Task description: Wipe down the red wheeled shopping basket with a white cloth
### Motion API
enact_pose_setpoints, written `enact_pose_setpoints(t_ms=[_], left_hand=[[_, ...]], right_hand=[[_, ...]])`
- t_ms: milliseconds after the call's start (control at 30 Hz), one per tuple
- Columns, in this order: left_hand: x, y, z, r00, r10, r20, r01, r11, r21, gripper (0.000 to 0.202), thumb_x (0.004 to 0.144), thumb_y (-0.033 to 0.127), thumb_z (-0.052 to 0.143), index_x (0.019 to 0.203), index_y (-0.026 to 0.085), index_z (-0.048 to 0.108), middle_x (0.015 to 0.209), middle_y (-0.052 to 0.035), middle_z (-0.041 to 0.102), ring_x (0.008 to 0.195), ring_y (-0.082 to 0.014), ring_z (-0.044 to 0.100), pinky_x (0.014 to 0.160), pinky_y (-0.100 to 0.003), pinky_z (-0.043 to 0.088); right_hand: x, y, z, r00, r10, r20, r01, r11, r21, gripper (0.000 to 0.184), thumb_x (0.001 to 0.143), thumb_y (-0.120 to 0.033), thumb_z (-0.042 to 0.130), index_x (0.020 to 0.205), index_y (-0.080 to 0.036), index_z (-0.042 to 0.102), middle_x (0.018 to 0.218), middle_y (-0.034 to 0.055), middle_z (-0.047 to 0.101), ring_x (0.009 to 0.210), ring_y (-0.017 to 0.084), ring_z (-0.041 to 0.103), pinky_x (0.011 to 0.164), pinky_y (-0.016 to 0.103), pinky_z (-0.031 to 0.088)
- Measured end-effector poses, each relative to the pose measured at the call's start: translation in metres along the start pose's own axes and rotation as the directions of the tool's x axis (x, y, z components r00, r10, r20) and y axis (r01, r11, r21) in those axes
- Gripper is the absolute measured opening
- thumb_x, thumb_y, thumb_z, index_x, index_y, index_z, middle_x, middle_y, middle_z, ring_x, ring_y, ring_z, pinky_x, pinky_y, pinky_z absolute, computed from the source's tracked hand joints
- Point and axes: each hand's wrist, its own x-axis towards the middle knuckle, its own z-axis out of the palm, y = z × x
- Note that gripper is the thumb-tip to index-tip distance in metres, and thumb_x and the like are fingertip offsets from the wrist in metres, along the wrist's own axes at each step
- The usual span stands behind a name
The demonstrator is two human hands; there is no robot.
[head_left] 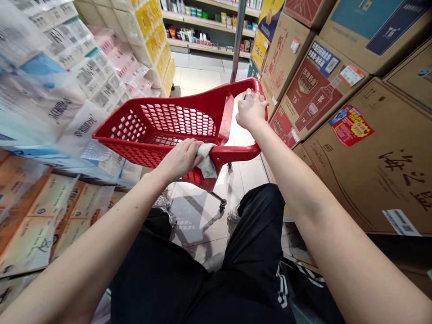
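Bare forearms (324, 202) enter from both lower corners above black shorts with white side stripes (202, 279). Left hand (178, 159): curled almost shut over a crumpled white cloth (206, 161), pressing it against the handle of a red plastic shopping trolley (135, 155). Right hand (251, 110): fingers closed around the trolley's upper red rim, a metal ring (249, 95) on one finger. Trolley: perforated walls, standing on pale floor tiles (199, 220) directly ahead of the person, with a castor wheel (222, 205) below. Right side: stacked cardboard cartons (367, 157) printed with liquor bottles, close beside the trolley. Left side: plastic-wrapped tissue packs (57, 90) in high stacks. Far end: stocked shelving (205, 27). Risks: the castors could let the trolley roll under hand pressure; the cloth could slip on smooth plastic; a swing in this narrow aisle could catch the cartons or topple the tissue stacks
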Motion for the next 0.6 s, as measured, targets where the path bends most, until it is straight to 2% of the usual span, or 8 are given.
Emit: enact_pose_setpoints(t_ms=[100,200,333,400,500,600], left_hand=[[-0.006,-0.011,0.003,1.0,-0.016,-0.007,0.016,1.0,0.012,0.036,0.092,0.03,0.043,0.123,0.015,0.05,0.117,-0.0155,0.058,0.113,-0.0309,0.053,0.102,-0.048,0.043],[-0.019,-0.032,0.006,0.999,-0.034,-0.021,0.035,0.998,0.052,0.035,0.092,0.027,0.042,0.122,0.014,0.05,0.118,-0.0166,0.057,0.115,-0.0311,0.052,0.103,-0.049,0.043],[-0.036,-0.064,0.007,0.994,-0.104,-0.016,0.105,0.988,0.117,0.031,0.092,0.026,0.039,0.117,0.014,0.052,0.11,-0.0158,0.059,0.108,-0.031,0.056,0.098,-0.05,0.045],[-0.041,-0.071,0.006,0.992,-0.127,-0.008,0.127,0.982,0.138,0.03,0.093,0.027,0.037,0.114,0.013,0.053,0.106,-0.0163,0.06,0.104,-0.0312,0.057,0.095,-0.05,0.046],[-0.039,-0.065,0.003,0.992,-0.127,0.003,0.126,0.983,0.13,0.031,0.093,0.028,0.038,0.115,0.012,0.053,0.107,-0.0168,0.061,0.103,-0.0307,0.057,0.095,-0.049,0.046],[-0.03,-0.047,0.002,0.997,-0.075,0.023,0.073,0.994,0.087,0.032,0.092,0.027,0.041,0.12,0.015,0.051,0.113,-0.0157,0.061,0.108,-0.0298,0.056,0.098,-0.048,0.045]], right_hand=[[-0.001,-0.002,0.001,1.0,-0.001,0.007,0.001,1.0,0.012,0.063,0.093,-0.052,0.042,0.144,-0.017,0.048,0.155,0.0201,0.031,0.133,0.051,0.027,0.092,0.082,0.027],[-0.001,-0.005,0.001,0.999,0.015,0.038,-0.014,1.0,-0.01,0.064,0.093,-0.051,0.042,0.145,-0.015,0.046,0.156,0.0212,0.028,0.136,0.053,0.023,0.093,0.081,0.027],[-0.001,-0.005,0.002,0.999,-0.011,0.034,0.011,1.0,-0.003,0.066,0.094,-0.053,0.039,0.146,-0.013,0.045,0.155,0.0232,0.027,0.138,0.055,0.02,0.091,0.081,0.028],[0.0,-0.005,0.003,0.999,-0.017,0.039,0.017,1.0,0.0,0.067,0.094,-0.054,0.04,0.146,-0.012,0.045,0.156,0.0237,0.025,0.138,0.055,0.019,0.09,0.08,0.029],[-0.001,-0.005,0.001,0.999,-0.004,0.047,0.004,1.0,-0.01,0.067,0.093,-0.052,0.046,0.145,-0.011,0.046,0.156,0.0248,0.025,0.138,0.054,0.021,0.093,0.078,0.029],[-0.003,-0.004,-0.001,1.0,0.003,0.031,-0.003,1.0,-0.01,0.064,0.092,-0.049,0.048,0.142,-0.009,0.048,0.154,0.0257,0.028,0.136,0.053,0.024,0.094,0.078,0.028]])
